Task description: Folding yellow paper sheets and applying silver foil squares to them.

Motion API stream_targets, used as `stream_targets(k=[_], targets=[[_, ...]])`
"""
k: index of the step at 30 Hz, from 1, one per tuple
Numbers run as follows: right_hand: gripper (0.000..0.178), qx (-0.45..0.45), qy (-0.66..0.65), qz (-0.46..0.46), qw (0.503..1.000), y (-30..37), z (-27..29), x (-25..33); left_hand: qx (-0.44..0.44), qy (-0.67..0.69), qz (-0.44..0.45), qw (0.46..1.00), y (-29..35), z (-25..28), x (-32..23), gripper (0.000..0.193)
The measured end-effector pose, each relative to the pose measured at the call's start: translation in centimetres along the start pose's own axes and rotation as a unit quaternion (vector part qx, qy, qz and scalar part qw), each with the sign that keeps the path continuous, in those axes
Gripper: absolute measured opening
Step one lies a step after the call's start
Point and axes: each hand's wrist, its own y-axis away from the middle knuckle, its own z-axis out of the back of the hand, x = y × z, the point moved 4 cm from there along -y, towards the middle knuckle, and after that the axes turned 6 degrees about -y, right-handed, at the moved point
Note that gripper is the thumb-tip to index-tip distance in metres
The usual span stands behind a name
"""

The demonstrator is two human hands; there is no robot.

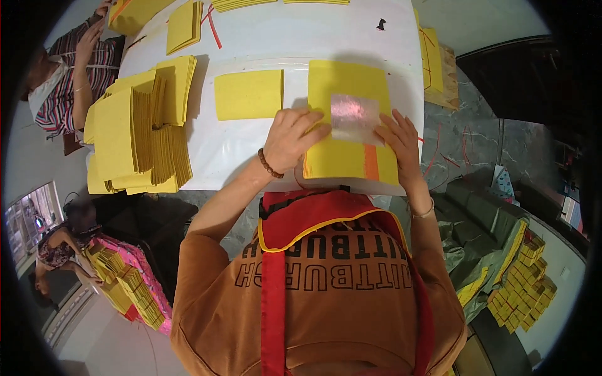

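Observation:
A stack of yellow paper sheets [348, 78] lies in front of me at the table's near edge. On its top rests a shiny silvery-pink foil square [355, 113], and below that an orange strip [371, 164] runs to the stack's near edge. My left hand [293, 139], with a beaded bracelet, has its fingers curled and pinched at the stack's left edge, close to the foil. The fingers of my right hand [399, 144] stretch over the right edge, their tips by the foil's lower right corner. A folded yellow paper pile [249, 95] lies to the left of my left hand.
Tall yellow paper piles [135, 131] crowd the table's left end. More folded paper [183, 28] and red ribbon [215, 31] lie farther back, with a small black object [381, 25]. A person in stripes [81, 62] sits at far left; another [66, 241] works behind. Yellow bundles [523, 288] lie at lower right.

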Motion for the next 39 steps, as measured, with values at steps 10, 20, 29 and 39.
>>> stream_targets(k=[10,20,29,39], targets=[[0.028,0.032,-0.345,-0.304,0.888,3.5,-3.1,-0.6,0.07,0.191,0.181,0.962,3.4,-2.0,-0.4,0.02],[0.036,-0.112,-0.298,-0.289,0.903,1.4,-3.8,-0.7,0.21,0.186,0.404,0.871,2.2,-5.7,2.4,0.031],[0.037,-0.139,-0.336,-0.371,0.854,1.9,-5.4,-1.8,0.148,0.358,0.476,0.79,3.5,-7.1,3.1,0.027],[0.034,-0.161,-0.374,-0.361,0.839,2.1,-4.9,-0.7,0.165,0.356,0.485,0.781,3.5,-6.8,3.1,0.027]])
